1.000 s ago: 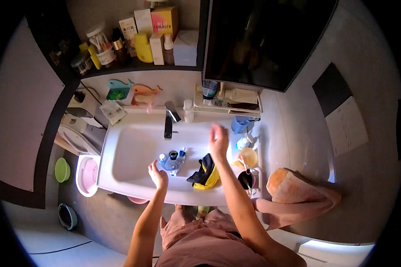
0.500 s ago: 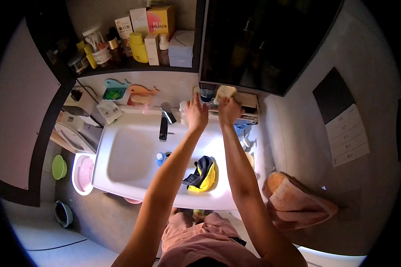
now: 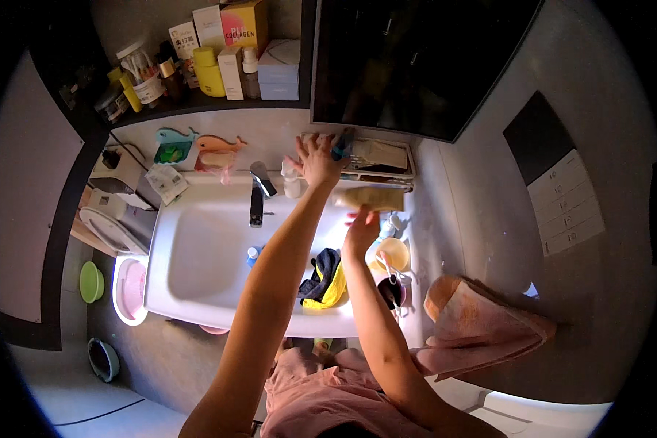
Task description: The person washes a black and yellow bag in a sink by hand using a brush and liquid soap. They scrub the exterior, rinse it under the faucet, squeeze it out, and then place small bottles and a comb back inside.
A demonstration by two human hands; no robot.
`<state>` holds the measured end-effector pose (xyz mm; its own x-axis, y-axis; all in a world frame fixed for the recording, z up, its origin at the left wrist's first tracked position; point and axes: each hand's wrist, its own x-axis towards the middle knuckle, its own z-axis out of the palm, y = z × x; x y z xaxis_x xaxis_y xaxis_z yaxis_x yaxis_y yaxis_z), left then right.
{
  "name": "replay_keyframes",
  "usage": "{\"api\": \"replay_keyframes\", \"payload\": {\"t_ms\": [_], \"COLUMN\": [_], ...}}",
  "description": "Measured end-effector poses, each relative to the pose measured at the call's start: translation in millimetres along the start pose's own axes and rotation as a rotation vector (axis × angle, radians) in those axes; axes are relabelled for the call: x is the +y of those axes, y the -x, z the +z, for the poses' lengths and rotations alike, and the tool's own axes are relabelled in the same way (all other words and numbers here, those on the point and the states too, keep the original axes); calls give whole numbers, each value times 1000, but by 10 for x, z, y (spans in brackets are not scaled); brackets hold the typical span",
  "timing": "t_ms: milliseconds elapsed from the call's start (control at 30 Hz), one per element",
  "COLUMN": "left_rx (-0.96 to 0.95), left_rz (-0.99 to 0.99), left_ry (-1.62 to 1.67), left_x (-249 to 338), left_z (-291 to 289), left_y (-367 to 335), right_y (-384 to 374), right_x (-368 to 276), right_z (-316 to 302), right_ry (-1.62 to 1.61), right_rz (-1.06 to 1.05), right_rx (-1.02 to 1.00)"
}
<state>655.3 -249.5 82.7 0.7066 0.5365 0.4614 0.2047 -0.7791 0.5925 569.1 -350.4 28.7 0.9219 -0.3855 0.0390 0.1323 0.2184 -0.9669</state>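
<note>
My left hand (image 3: pixel 317 159) is over the back edge of the white sink (image 3: pixel 164 252), its fingers spread. Beside its fingertips a dark blue bottle (image 3: pixel 342 144) leans at the end of a shallow tray (image 3: pixel 410 157). My right hand (image 3: pixel 361 228) pinches the lower edge of a long, flat beige pack (image 3: pixel 371 198), slightly blurred, in front of the tray. A small white pump bottle (image 3: pixel 290 180) stands to the left of my left hand. Black and yellow cloth (image 3: pixel 323 279) lies in the basin, partly behind my forearms.
A black faucet (image 3: pixel 258 197) rises at the sink's back. Cups (image 3: pixel 393 254) with toothbrushes stand on its right rim. A blue-capped bottle (image 3: pixel 252 254) lies in the basin. Soap dishes (image 3: pixel 215 152) hang on the wall, below a shelf of boxes (image 3: pixel 279 69). A pink towel (image 3: pixel 482 321) hangs right.
My right hand has come toward me from the tray, bringing the beige pack out over the sink. My left hand has shifted slightly with fingers spread wider, and the dark blue bottle now leans.
</note>
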Motion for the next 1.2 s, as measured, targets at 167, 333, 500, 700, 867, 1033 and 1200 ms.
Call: {"api": "replay_keyframes", "payload": {"t_ms": [167,333,500,700,867,1033,1200], "left_rx": [-23,182,224,-117,-554,-161,-19], "left_rz": [92,416,519,419,263,354,414], "left_ry": [17,141,91,-132,-468,-76,-48], "left_x": [168,251,-246,-1119,-1687,-706,-398], "left_z": [1,-300,-929,-841,-523,-730,-598], "left_y": [20,328,865,1687,1904,1044,159], "right_y": [178,92,-62,-829,-1163,-1509,-1580], "right_x": [663,821,407,-411,-393,-162,-163], "right_z": [-174,-353,-180,158,578,561,713], "right_ry": [388,520,179,730,1361,1412,1427], "right_rz": [176,205,-22,-731,-387,-483,-691], "right_rx": [-224,-405,-235,-103,-215,-69,-197]}}
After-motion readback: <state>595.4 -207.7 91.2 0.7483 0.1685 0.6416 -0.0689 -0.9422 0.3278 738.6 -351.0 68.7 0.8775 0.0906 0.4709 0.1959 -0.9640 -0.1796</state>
